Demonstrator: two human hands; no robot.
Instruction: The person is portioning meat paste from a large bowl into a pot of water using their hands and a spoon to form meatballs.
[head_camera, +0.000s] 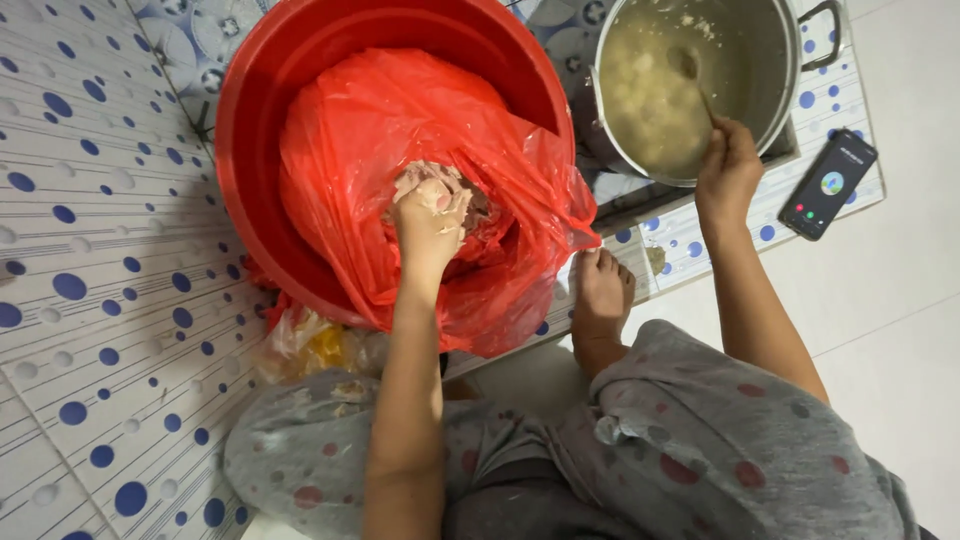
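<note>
- A tiled floor (90, 250), white with blue dots, fills the left of the frame.
- A round red plastic basin (250, 150) is seen at upper centre-left, its rim smooth and glossy.
- A thin, crinkled red plastic bag (360, 120) lies inside the basin, its open mouth spilling over the near rim toward the lower middle of the frame.
- The left hand (430, 225) is reached into the bag's mouth, forearm running up from the bottom edge; its fingers (432, 200) are clenched on a pale pink, lumpy piece of raw meat (428, 180) at the centre of the frame.
- A crumpled clear wrapper with yellow patches (310, 345) is seen below the basin.
- A bare foot (602, 290) rests by the bag's edge, toes pointing to the top of the frame.
- A round steel pot (690, 80) with cloudy, pale, lumpy liquid stands at upper right.
- The right hand (728, 165) is closed on a thin ladle handle (706, 105), whose long axis slants up-left into the pot.
- A dark phone (828, 183), screen lit, lies tilted at far right.
</note>
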